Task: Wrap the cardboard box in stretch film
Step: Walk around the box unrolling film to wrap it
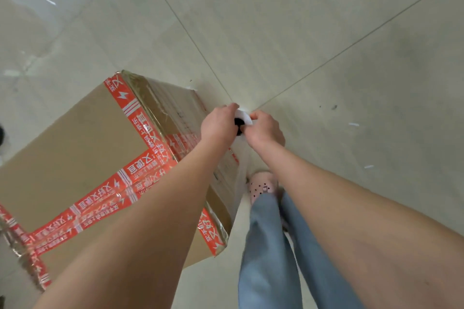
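A large cardboard box with red printed tape stands on the floor at the left. Clear stretch film covers its right side face. A stretch film roll, white with a dark core, is upright beside the box's right edge. My left hand grips the roll from the left. My right hand grips it from the right. A sheet of film runs down from the roll along the box's near corner. Most of the roll is hidden by my hands.
The floor is pale tile with dark grout lines, open to the right and beyond the box. My legs in blue jeans and a pink perforated shoe stand close to the box's near right corner. A dark object shows at the left edge.
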